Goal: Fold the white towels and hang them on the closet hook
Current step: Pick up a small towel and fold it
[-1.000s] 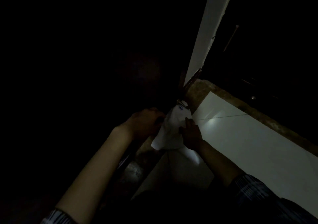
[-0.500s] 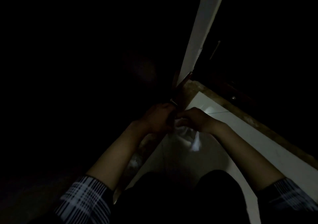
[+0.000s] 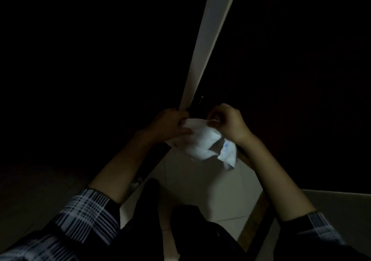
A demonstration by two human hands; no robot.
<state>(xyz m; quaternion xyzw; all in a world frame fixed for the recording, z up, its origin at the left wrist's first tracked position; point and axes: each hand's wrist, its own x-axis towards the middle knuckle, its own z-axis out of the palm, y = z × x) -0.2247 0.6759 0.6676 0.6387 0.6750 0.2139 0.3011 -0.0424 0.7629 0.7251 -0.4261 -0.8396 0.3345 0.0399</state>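
Two hands: left hand (image 3: 170, 123) and right hand (image 3: 227, 123) each pinch a top edge of the white towel (image 3: 202, 142).
Towel place: mid-frame, hanging crumpled between them.
Why: likely spreading it for folding.

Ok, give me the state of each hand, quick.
Left hand: gripping the crumpled white cloth towel at its left edge.
Right hand: pinching the same towel's right edge.
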